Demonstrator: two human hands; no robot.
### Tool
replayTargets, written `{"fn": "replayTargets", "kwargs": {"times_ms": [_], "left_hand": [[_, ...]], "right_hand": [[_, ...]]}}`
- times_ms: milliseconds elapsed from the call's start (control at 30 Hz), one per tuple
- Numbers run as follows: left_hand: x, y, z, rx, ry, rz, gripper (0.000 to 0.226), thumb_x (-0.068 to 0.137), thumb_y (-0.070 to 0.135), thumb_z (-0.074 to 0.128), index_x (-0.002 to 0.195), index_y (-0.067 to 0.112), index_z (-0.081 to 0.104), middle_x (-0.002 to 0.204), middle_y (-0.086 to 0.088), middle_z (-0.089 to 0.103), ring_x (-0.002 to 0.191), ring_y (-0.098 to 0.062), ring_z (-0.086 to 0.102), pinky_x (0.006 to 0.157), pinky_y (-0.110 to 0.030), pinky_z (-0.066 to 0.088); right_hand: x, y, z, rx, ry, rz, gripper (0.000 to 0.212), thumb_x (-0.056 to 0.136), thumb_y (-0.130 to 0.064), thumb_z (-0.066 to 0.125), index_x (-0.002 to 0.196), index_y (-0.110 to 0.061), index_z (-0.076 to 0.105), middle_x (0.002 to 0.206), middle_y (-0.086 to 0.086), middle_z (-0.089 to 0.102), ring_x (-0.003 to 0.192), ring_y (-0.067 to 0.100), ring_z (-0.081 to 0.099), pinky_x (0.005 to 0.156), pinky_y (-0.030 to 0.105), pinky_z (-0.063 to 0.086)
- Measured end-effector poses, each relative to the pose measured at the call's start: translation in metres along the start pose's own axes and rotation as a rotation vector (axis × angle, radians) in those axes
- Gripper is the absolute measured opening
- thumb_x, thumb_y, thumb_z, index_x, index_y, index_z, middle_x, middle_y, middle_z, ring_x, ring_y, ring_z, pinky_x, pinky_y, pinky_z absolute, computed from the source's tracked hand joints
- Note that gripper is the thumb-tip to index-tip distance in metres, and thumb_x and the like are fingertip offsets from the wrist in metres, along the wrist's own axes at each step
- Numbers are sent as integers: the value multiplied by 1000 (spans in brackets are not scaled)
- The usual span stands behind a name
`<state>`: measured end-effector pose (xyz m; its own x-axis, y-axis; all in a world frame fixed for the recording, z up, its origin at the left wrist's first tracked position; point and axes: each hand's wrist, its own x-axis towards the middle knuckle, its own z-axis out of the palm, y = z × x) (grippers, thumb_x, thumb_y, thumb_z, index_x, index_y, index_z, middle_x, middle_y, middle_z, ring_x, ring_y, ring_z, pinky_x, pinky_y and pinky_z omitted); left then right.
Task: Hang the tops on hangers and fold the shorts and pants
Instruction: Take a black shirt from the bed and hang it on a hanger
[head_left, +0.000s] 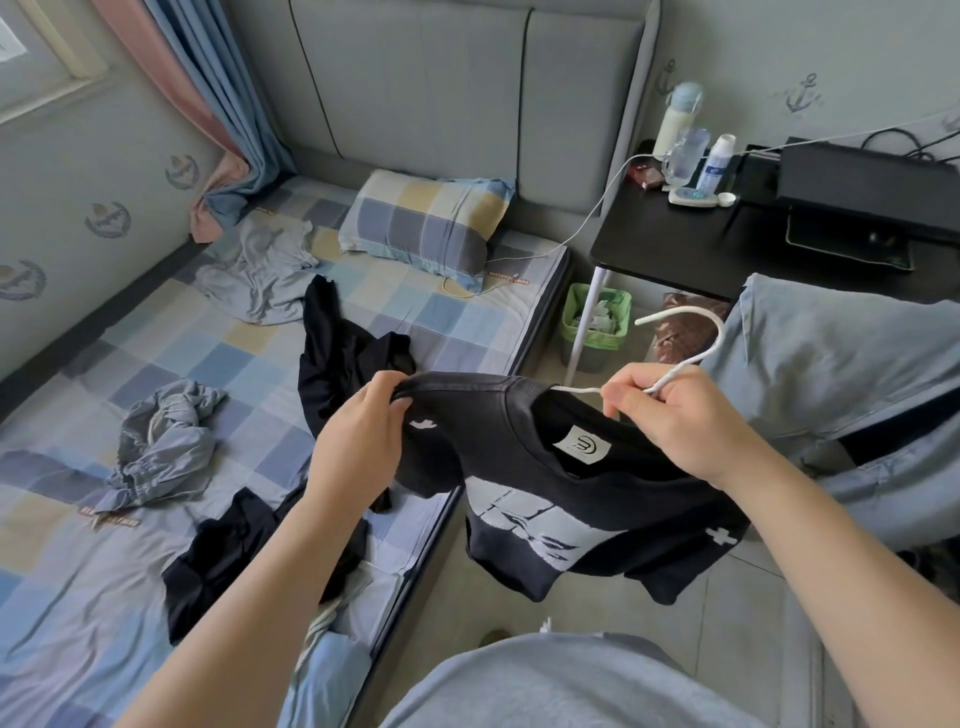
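Note:
A black T-shirt (587, 499) with a white print hangs in the air in front of me, a white hanger (691, 343) inside its neck. My right hand (670, 415) grips the hanger just below its hook. My left hand (358, 436) pinches the shirt's left shoulder seam. On the bed lie a black garment (337, 348), a second black garment (234, 561), crumpled blue-grey shorts (161, 441) and a grey top (260, 275).
The checked bed (104, 597) fills the left, with a pillow (426, 223) at the headboard. A black side table (691, 244) with bottles stands at the right, a green bin (595, 322) under it. A blue cushioned chair (841, 358) is close on the right.

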<state>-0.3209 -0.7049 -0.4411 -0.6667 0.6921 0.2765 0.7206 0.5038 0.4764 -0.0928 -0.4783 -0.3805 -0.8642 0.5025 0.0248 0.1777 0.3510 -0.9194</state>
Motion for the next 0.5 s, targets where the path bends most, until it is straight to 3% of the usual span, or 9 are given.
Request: {"fn": "replayTargets", "kwargs": {"times_ms": [133,233,300,367,500], "left_hand": [[-2,-7,3,32,82,-32,30,98,-3,48,126,3,54,117,-17,65,99,-34,65,71,-35,46],[-1,-12,3,94,145,-30,32,93,-10,50,122,0,59,111,-19,64,97,-40,57,80,-45,46],[1,-16,2,95,160,-2,27,96,-5,51,117,6,62,110,-12,61,96,-35,50,84,-41,40],[1,-22,3,-35,89,-16,21,98,5,54,114,14,61,110,-2,58,98,-26,51,86,-36,40],[-8,-32,14,-226,-237,-145,20,90,6,61,101,20,54,91,8,60,82,-4,57,68,-29,45]], "right_hand": [[4,1,-3,-55,-27,23,30,102,-13,55,75,-7,66,43,-17,42,43,1,46,47,6,34],[2,3,-6,27,-89,72,31,101,-20,57,74,-11,67,45,-12,35,38,5,32,42,9,28],[0,4,-8,93,-117,80,30,100,-26,58,74,-15,68,46,-7,31,39,6,24,41,12,24],[-2,5,-10,114,-113,62,28,99,-28,58,75,-17,68,47,-2,30,40,8,23,42,15,23],[-4,6,-10,127,-55,35,28,91,-37,59,75,-16,67,51,9,28,44,14,23,43,19,23]]}}
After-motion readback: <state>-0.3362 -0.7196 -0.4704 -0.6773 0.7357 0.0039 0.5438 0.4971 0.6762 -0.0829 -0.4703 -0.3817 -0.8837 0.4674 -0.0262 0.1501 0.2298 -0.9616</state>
